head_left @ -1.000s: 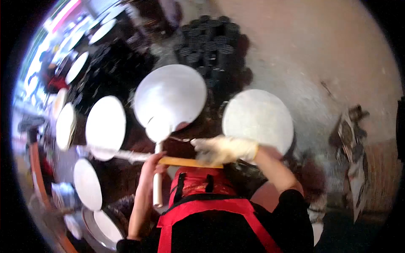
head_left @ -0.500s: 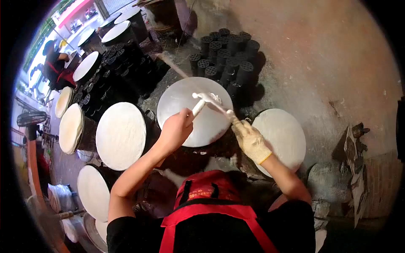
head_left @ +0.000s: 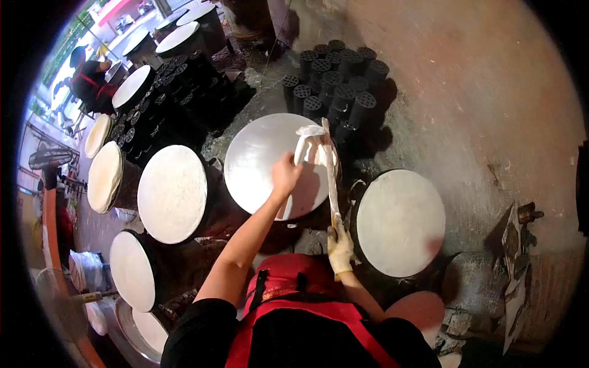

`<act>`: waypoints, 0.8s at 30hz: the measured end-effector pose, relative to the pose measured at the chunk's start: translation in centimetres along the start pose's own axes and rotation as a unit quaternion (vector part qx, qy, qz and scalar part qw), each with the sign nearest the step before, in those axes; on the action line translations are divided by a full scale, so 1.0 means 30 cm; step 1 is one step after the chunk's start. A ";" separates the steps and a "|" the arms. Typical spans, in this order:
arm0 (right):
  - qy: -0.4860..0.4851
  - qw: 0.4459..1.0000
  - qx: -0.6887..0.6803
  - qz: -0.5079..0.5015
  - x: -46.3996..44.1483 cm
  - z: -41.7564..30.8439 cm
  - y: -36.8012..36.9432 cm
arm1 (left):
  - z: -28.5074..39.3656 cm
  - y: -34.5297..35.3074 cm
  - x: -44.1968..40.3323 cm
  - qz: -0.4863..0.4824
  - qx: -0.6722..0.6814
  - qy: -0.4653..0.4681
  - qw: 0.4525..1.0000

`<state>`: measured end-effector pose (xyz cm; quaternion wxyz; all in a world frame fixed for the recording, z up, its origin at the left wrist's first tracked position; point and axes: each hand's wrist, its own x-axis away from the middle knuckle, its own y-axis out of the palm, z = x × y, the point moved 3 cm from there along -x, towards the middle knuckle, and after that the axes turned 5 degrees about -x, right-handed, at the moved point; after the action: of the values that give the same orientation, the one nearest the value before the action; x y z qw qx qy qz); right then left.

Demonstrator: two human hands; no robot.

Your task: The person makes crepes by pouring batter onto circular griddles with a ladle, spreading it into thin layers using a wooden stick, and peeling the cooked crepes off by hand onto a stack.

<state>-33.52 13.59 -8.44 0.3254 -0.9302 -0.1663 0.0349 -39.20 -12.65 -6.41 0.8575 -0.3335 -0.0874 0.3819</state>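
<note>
My bare left hand is closed around the handle of a T-shaped spreader, whose crosspiece is coated white. It is held over the right part of a round, pale griddle. In my right hand, which wears a cream work glove, is a long flat stick smeared with white batter. The stick's far end reaches past the spreader's head, close to it; whether they touch I cannot tell. White batter shows between the two tools, above or on the griddle.
To the right stands a round top covered in white; another white-covered round stands to the left. Several black perforated coal cylinders are beyond the griddle. A fan and a person are at far left.
My right hand has drawn back toward my body, and the stick now points away from me. My left hand has moved slightly right with the spreader.
</note>
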 end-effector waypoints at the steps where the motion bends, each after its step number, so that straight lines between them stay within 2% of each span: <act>1: -0.004 1.000 0.014 0.005 -0.033 -0.008 0.017 | 0.032 -0.012 -0.007 0.021 -0.014 -0.006 1.000; 2: -0.007 1.000 0.028 0.010 -0.063 -0.007 0.043 | 0.055 -0.032 -0.012 0.039 -0.028 -0.011 0.999; 3: -0.039 0.997 -0.061 0.038 -0.095 0.010 0.089 | 0.067 -0.052 -0.022 0.053 -0.024 -0.004 0.998; 5: 0.003 1.000 -0.013 -0.012 -0.181 -0.074 0.095 | 0.093 -0.100 -0.049 0.083 -0.013 0.014 0.996; 6: -0.130 0.982 -0.090 0.102 -0.226 -0.046 0.163 | 0.118 -0.136 -0.054 0.075 0.047 0.000 0.996; 7: 0.038 0.962 -0.269 0.013 -0.277 -0.002 0.215 | 0.146 -0.187 -0.055 0.069 0.108 -0.014 0.992; 9: 0.254 0.845 -0.464 -0.079 -0.272 -0.046 0.243 | 0.160 -0.270 -0.056 0.042 0.254 -0.024 0.966; 10: 0.299 0.810 -0.497 -0.080 -0.243 -0.110 0.222 | 0.154 -0.314 -0.045 0.023 0.323 -0.023 0.946; 11: 0.275 0.782 -0.554 -0.075 -0.209 -0.054 0.267 | 0.143 -0.363 -0.035 0.005 0.391 -0.020 0.920; 12: 0.259 0.685 -0.679 -0.058 -0.130 -0.143 0.231 | 0.132 -0.417 -0.023 -0.014 0.457 -0.017 0.889; 14: 0.250 0.745 -0.617 0.038 -0.021 -0.105 0.320 | 0.053 -0.532 0.059 -0.061 0.428 -0.089 0.898; 15: 0.274 0.763 -0.579 0.086 0.023 -0.162 0.349 | -0.007 -0.589 0.113 -0.082 0.444 -0.113 0.885; 16: 0.255 0.763 -0.585 0.105 0.025 -0.159 0.409 | -0.055 -0.633 0.175 -0.105 0.457 -0.137 0.872; 17: 0.190 0.787 -0.568 0.147 -0.041 -0.051 0.518 | -0.080 -0.674 0.238 -0.086 0.467 -0.162 0.865; 18: 0.202 0.775 -0.583 0.137 -0.079 -0.114 0.531 | -0.109 -0.711 0.297 -0.066 0.476 -0.185 0.857; 19: 0.214 0.762 -0.598 0.127 -0.116 -0.188 0.539 | -0.141 -0.736 0.351 -0.057 0.435 -0.182 0.880; 20: 0.273 0.746 -0.599 0.099 -0.114 -0.348 0.497 | -0.204 -0.731 0.392 -0.035 0.407 -0.171 0.896; 21: 0.282 0.777 -0.552 0.115 -0.156 -0.386 0.503 | -0.265 -0.741 0.441 -0.097 0.412 -0.197 0.884; 22: 0.292 0.804 -0.501 0.130 -0.197 -0.423 0.509 | -0.297 -0.759 0.486 -0.100 0.406 -0.237 0.877; 24: 0.137 0.929 -0.320 0.129 -0.297 -0.357 0.566 | -0.335 -0.802 0.565 -0.083 0.460 -0.277 0.839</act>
<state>-35.18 -8.17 -10.87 0.0231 -0.9941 -0.0013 -0.1063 -9.02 -17.32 -0.50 0.8808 0.2276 -0.1631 0.3819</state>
